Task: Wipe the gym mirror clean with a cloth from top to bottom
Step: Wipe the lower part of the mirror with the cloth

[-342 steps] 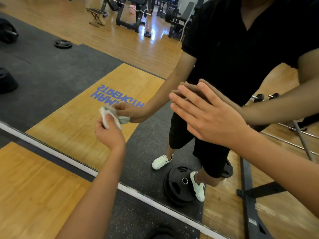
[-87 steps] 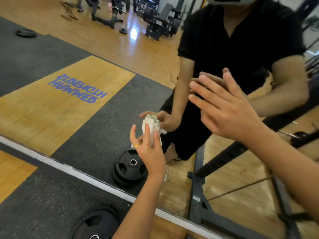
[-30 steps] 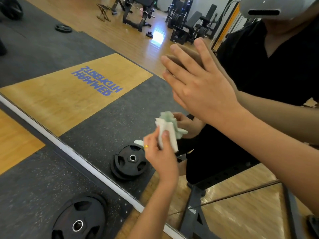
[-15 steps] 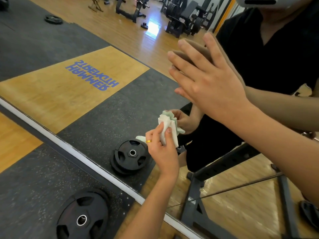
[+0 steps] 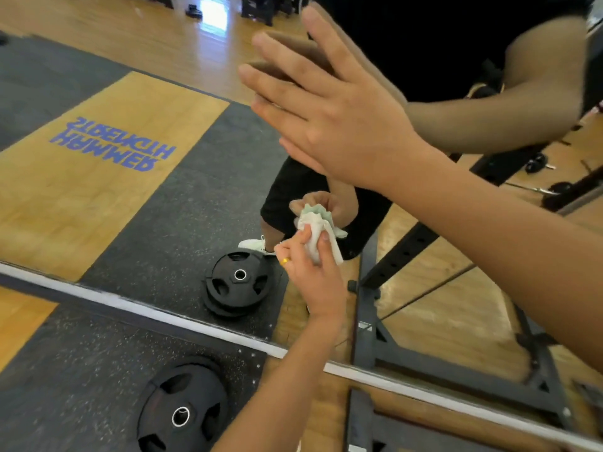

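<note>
Cloth, white and bunched into a wad, sits low on the mirror, its top edge meeting its own greenish reflection on the glass. The left hand grips it, with fingers and thumb curled round the wad from below and a gold ring showing on one finger. The wad lies just above and to the right of a reflected plate, and well above the pale strip that runs along the mirror's lower edge.

Higher up and to the right, the right hand is spread flat and holds nothing. Its fingers are straight and slightly apart, and their tips meet their reflected twins on the glass. Its forearm crosses the right side of the view.

On the dark rubber floor in front of the mirror lies a black weight plate, flat, with a metal-ringed hole at its centre. A dark steel rack base stands to the right of it, against the strip.

In the glass appear a wooden platform with reversed blue lettering, a white shoe just beside the reflected plate, and the person's black clothing. Far gym machines at the top are too blurred to make out.
</note>
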`<state>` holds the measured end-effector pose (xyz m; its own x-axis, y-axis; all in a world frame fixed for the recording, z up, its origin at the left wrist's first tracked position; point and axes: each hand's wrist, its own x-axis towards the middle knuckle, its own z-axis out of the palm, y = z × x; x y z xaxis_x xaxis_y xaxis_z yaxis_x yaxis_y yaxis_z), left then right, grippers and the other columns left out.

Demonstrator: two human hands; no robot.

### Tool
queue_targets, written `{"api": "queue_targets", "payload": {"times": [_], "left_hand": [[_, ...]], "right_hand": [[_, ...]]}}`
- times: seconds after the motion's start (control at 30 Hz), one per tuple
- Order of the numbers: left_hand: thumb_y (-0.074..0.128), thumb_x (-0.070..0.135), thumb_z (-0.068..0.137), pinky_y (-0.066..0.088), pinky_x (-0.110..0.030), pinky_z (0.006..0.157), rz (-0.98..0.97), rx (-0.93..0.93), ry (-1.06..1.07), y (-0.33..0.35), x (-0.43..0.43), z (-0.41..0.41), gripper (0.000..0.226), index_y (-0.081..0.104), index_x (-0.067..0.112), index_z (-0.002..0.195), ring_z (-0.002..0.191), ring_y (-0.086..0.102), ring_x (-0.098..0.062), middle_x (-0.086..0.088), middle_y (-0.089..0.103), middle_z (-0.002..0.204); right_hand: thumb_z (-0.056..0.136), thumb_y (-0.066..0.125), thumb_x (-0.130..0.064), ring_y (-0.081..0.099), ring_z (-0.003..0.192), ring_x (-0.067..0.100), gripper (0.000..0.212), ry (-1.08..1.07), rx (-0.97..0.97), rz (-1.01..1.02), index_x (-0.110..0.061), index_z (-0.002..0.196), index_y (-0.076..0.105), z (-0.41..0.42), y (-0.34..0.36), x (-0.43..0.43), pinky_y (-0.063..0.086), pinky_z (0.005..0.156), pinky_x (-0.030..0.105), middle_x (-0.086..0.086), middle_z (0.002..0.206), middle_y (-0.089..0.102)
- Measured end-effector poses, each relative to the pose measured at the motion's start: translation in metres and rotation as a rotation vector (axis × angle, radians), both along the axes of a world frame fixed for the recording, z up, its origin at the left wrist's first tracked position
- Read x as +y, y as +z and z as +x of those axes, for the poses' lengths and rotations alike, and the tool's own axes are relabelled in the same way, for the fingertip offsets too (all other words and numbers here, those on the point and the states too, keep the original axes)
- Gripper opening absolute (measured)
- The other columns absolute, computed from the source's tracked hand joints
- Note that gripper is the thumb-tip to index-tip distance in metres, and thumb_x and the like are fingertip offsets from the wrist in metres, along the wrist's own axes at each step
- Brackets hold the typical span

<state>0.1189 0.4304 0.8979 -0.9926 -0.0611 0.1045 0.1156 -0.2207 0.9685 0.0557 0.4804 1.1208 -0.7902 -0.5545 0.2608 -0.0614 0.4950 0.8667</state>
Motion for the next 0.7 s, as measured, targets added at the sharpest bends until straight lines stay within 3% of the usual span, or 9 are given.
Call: {"api": "queue_targets", "payload": {"times": [0.1,0.17,0.27,0.4,0.47,0.57,0.7], "left_hand": [[0.069,0.012,0.098,0.046,-0.012,0.083,-0.063,0.077,-0.038,-0.001,-0.009,-0.005,0.018,0.064,0.004,0.113,0.098,0.055,-0.013,0.000,0.045,0.111],[0.068,0.010,0.098,0.043,-0.014,0.077,-0.146,0.117,-0.085,-0.005,-0.018,-0.009,0.013,0.063,0.001,0.105,0.089,0.052,-0.007,-0.001,0.044,0.108],[0.068,0.010,0.097,0.042,-0.015,0.074,-0.232,0.233,-0.163,-0.005,-0.032,-0.017,0.012,0.063,0.001,0.104,0.085,0.050,0.000,-0.001,0.045,0.107],[0.078,0.013,0.091,0.043,-0.008,0.084,-0.327,0.389,-0.175,0.000,-0.038,-0.023,0.026,0.066,0.004,0.112,0.101,0.052,0.005,0.000,0.047,0.114],[0.076,0.019,0.093,0.048,-0.016,0.087,-0.342,0.423,-0.222,-0.003,-0.040,-0.026,0.030,0.066,0.004,0.117,0.108,0.053,-0.003,0.004,0.045,0.119],[0.056,0.028,0.105,0.056,-0.032,0.087,-0.390,0.631,-0.297,-0.016,-0.049,-0.035,0.038,0.063,-0.002,0.128,0.117,0.053,-0.017,-0.002,0.042,0.128],[0.051,0.013,0.106,0.049,-0.024,0.094,-0.497,0.919,-0.360,-0.021,-0.063,-0.059,0.036,0.062,-0.009,0.131,0.119,0.047,-0.004,-0.019,0.048,0.124]], "right_hand": [[0.106,0.048,-0.026,0.039,0.149,0.033,0.039,0.074,0.000,-0.120,-0.013,0.139,0.062,0.013,-0.009,-0.001,0.020,0.120,0.060,0.006,0.155,0.052],[0.099,0.058,-0.023,0.042,0.148,0.034,0.039,0.109,0.028,-0.326,-0.011,0.135,0.066,0.045,-0.037,-0.002,0.016,0.121,0.061,0.008,0.153,0.054],[0.100,0.056,-0.012,0.044,0.146,0.033,0.034,0.060,0.194,-0.751,-0.007,0.131,0.070,0.108,-0.106,-0.001,0.019,0.124,0.061,0.010,0.152,0.053],[0.104,0.050,-0.008,0.052,0.140,0.029,0.032,-0.123,0.429,-1.156,-0.004,0.128,0.071,0.168,-0.190,0.003,0.041,0.113,0.056,0.011,0.145,0.060],[0.107,0.044,-0.010,0.057,0.134,0.027,0.035,-0.145,0.426,-1.238,-0.003,0.132,0.068,0.175,-0.217,0.001,0.049,0.105,0.050,0.010,0.140,0.064],[0.107,0.043,-0.007,0.060,0.130,0.028,0.037,-0.086,0.354,-1.257,-0.002,0.135,0.066,0.168,-0.237,-0.003,0.055,0.096,0.048,0.011,0.140,0.064],[0.107,0.047,-0.007,0.064,0.121,0.029,0.035,-0.068,0.368,-1.273,-0.002,0.137,0.064,0.146,-0.246,-0.015,0.058,0.084,0.046,0.012,0.138,0.065]]}}
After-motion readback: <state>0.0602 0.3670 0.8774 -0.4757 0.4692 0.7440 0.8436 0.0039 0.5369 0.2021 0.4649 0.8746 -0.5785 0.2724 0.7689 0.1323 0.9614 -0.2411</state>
